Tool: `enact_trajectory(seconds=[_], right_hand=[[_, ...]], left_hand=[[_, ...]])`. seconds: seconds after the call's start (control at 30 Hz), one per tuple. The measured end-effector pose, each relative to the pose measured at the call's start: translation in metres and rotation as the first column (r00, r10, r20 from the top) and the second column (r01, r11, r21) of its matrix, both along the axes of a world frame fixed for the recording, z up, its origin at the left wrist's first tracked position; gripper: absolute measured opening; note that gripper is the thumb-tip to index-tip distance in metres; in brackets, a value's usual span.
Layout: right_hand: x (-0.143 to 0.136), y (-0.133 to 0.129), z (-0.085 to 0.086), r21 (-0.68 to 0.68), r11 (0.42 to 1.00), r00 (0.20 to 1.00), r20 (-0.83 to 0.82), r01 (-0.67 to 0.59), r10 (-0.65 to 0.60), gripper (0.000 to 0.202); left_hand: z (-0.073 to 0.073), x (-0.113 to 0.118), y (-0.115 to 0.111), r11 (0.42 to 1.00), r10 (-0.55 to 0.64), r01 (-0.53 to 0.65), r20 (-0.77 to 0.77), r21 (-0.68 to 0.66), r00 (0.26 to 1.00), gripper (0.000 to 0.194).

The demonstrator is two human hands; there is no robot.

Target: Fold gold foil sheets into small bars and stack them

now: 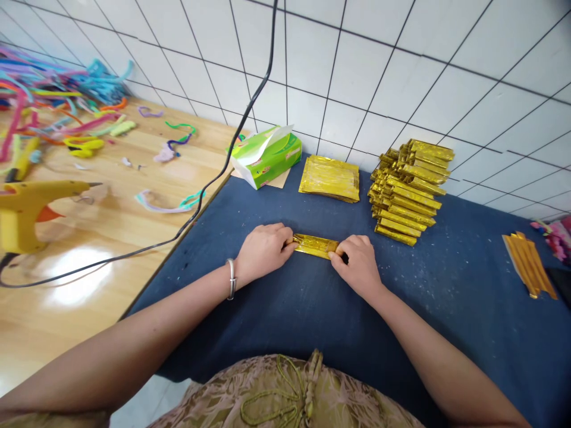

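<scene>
A narrow strip of shiny gold foil paper (314, 245) lies across the dark blue table cover (285, 309), stretched between my two hands. My left hand (266, 251), with a silver bangle at the wrist, pinches its left end. At the right end, my right hand (357, 263) grips it between thumb and curled fingers. Behind the strip sits a flat stack of gold foil sheets (329, 178). To the right of that rises a tall pile of folded gold strips (405, 193).
A green tissue box (272, 157) stands near the tiled wall. On the wooden table at left are a yellow glue gun (27, 208) and colourful pipe cleaners (57, 110). A black cable (241, 128) crosses in front. More gold strips (529, 264) lie at far right.
</scene>
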State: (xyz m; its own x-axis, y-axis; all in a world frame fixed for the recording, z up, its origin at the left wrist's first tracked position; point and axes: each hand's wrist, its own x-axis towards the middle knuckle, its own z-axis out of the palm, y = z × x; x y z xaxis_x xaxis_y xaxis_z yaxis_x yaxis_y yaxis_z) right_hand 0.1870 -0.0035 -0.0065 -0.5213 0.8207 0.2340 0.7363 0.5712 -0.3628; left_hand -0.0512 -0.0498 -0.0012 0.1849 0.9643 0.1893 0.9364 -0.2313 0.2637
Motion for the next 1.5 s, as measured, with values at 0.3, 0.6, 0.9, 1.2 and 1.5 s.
enact_trajectory(seconds=[0.3, 0.6, 0.9, 1.2, 1.5], right_hand=[[0.003, -0.005, 0.002, 0.047, 0.999, 0.999, 0.040, 0.026, -0.028, 0.015], [-0.005, -0.022, 0.014, 0.204, 0.918, 0.896, 0.366, -0.341, 0.251, 0.029], [-0.012, -0.022, 0.023, 0.146, 0.920, 0.850, 0.457, -0.364, 0.263, 0.036], [0.009, -0.026, 0.033, 0.137, 0.922, 0.834, 0.490, -0.362, 0.255, 0.032], [-0.004, -0.048, 0.037, -0.008, 0.911, 0.847, 0.367, -0.412, 0.386, 0.031]], left_hand=[[-0.005, 0.005, -0.009, 0.995, -0.073, 0.078, -0.075, 0.055, 0.995, 0.020], [0.003, 0.004, -0.016, 0.901, -0.413, 0.433, -0.239, 0.033, 0.879, 0.026], [0.014, 0.020, -0.032, 0.946, -0.308, 0.324, -0.330, -0.004, 0.892, 0.027], [0.013, 0.014, -0.032, 0.957, -0.279, 0.289, -0.275, -0.005, 0.920, 0.034], [0.016, 0.016, -0.010, 0.967, -0.247, 0.255, -0.179, 0.021, 0.952, 0.025]])
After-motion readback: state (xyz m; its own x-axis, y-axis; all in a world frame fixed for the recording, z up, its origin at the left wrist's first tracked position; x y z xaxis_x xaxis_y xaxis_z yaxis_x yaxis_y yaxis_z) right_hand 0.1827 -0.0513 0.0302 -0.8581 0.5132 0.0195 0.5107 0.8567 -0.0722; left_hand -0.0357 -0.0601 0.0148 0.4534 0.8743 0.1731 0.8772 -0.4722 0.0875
